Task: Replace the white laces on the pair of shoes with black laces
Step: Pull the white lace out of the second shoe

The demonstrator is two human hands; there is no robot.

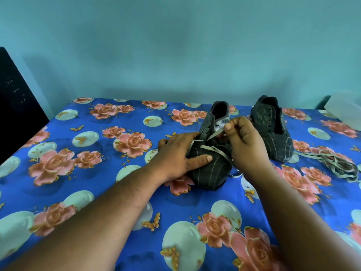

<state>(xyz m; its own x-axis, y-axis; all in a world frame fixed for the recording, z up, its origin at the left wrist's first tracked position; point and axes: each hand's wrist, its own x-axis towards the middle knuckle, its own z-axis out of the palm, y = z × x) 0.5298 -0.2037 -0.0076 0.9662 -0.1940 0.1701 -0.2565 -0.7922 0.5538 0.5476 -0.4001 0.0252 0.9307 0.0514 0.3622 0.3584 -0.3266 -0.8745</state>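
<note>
White lace (pixel 212 149) half out of the near shoe (pixel 212 167) on the bed: left hand (pixel 176 153) presses the shoe steady, fingers straight, while right hand (pixel 243 137) pinches the lace, pulling.

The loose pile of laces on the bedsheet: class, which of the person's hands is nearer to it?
Right. The right hand, pinching the white lace, lies between the near shoe and the lace pile. The left hand holds that shoe's far side.
</note>
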